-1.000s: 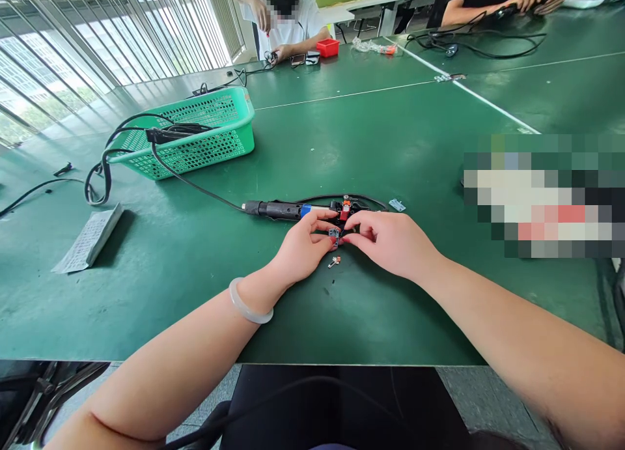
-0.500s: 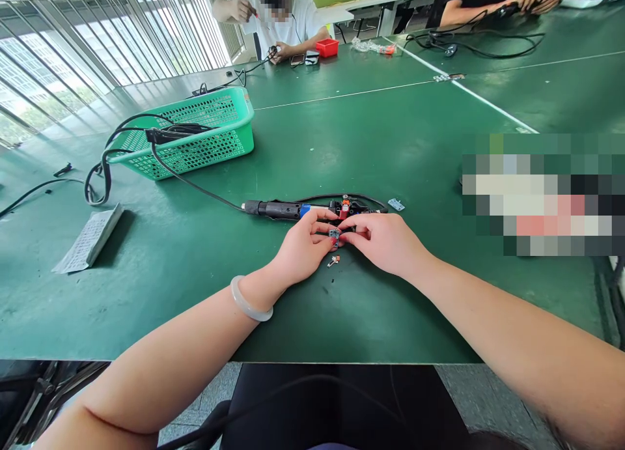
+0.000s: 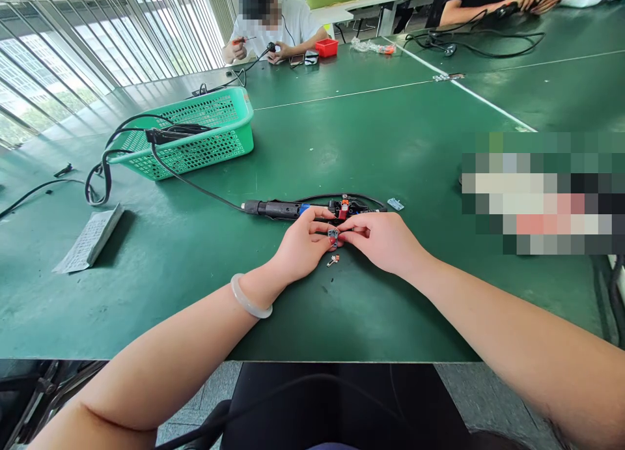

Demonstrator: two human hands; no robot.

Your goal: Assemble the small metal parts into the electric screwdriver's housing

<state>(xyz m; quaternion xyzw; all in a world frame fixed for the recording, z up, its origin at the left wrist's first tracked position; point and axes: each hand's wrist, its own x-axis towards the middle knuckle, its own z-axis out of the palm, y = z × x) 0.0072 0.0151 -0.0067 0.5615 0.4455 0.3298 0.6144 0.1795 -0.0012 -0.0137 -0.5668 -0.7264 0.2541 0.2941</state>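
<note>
My left hand (image 3: 303, 245) and my right hand (image 3: 383, 240) meet over the green table, both closed on one small grey-blue plastic piece (image 3: 333, 235) at their fingertips. Fingers cover part of the piece, so its exact kind is not clear. Right behind them lies a black pen-shaped tool (image 3: 276, 209) with a blue band and a cable. A red and black mechanism (image 3: 344, 208) sits at its right end, partly behind my fingers. Just below my hands is a tiny orange and metal part (image 3: 333, 260). Beyond my right hand rests a flat light-blue plastic piece (image 3: 395, 204).
A green perforated basket (image 3: 239, 137) holding black cables stands at the back left. Nearer, a folded printed paper (image 3: 92, 241) lies on the table (image 3: 195, 320). A red box (image 3: 327, 47) is at the far side, where a person (image 3: 297, 20) sits. The right side is pixelated.
My hands stay almost still around the small piece. Across the table, the other person's raised hand has come down, holding a thin red-handled tool.
</note>
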